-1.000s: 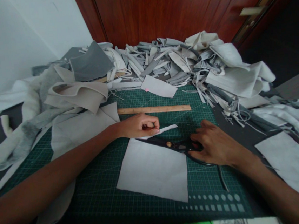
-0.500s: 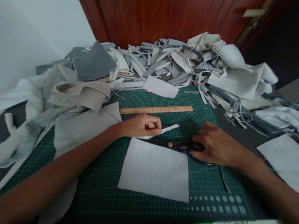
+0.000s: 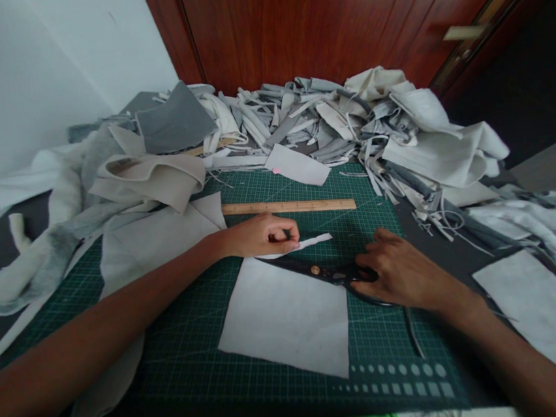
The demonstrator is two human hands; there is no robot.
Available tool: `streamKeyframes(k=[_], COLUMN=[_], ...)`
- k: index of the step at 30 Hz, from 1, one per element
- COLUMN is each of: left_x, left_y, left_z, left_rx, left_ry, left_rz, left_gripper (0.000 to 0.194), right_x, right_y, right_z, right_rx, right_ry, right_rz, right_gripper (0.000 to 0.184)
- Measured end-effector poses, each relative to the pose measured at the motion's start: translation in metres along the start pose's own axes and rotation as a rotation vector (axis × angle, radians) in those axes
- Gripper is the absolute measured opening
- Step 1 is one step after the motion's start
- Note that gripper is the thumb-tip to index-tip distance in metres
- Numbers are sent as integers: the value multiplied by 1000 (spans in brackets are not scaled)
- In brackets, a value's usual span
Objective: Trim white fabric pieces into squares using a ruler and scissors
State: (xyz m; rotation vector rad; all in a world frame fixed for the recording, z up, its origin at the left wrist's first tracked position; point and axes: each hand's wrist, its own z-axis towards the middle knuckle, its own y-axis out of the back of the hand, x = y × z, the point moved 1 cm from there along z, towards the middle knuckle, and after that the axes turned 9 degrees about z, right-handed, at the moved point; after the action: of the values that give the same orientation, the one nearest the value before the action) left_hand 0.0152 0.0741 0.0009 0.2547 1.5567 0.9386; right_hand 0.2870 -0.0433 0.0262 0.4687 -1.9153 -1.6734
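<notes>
My left hand (image 3: 267,234) pinches a narrow white fabric strip (image 3: 316,240), whose free end sticks out to the right. Closed around the handles of black scissors (image 3: 339,273) is my right hand (image 3: 396,268). The scissor blades point left along the far edge of a roughly square white fabric piece (image 3: 285,319), and their tips lie close below my left hand. The fabric piece lies flat on a green cutting mat (image 3: 185,368). How far the blades are apart I cannot make out.
A wooden ruler (image 3: 289,207) lies beyond my hands, with a small white piece (image 3: 297,165) behind it. Heaped grey and white scraps (image 3: 273,114) line the back. Beige fabric (image 3: 157,236) covers the mat's left side. Another white square (image 3: 538,305) lies at right.
The view has shifted very slightly. Both hands, the scissors and the fabric keep practically the same positions.
</notes>
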Motion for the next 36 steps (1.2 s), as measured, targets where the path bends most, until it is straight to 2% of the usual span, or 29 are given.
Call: streamKeyframes(k=[6, 12, 17, 22, 31, 36], left_x=[3, 1, 2, 2, 2, 0], left_y=[-1, 0, -1, -3, -4, -3], left_z=[0, 0, 1, 1, 2, 1], left_rx=[12, 10, 4, 6, -21, 25], left_ry=[6, 29, 44, 86, 49, 90], left_rz=[-8, 7, -1, -58, -1, -72], left_gripper=[18, 19, 20, 23, 26, 28], right_x=[1, 9, 13, 17, 33, 34], right_y=[0, 6, 6, 5, 4, 1], right_z=[0, 3, 6, 14, 28, 31], right_rx=[-33, -2, 14, 12, 2, 1], right_ry=[8, -112, -151, -133, -110, -72], right_rz=[-2, 30, 24, 18, -47, -65], right_gripper=[37, 38, 37, 35, 37, 37])
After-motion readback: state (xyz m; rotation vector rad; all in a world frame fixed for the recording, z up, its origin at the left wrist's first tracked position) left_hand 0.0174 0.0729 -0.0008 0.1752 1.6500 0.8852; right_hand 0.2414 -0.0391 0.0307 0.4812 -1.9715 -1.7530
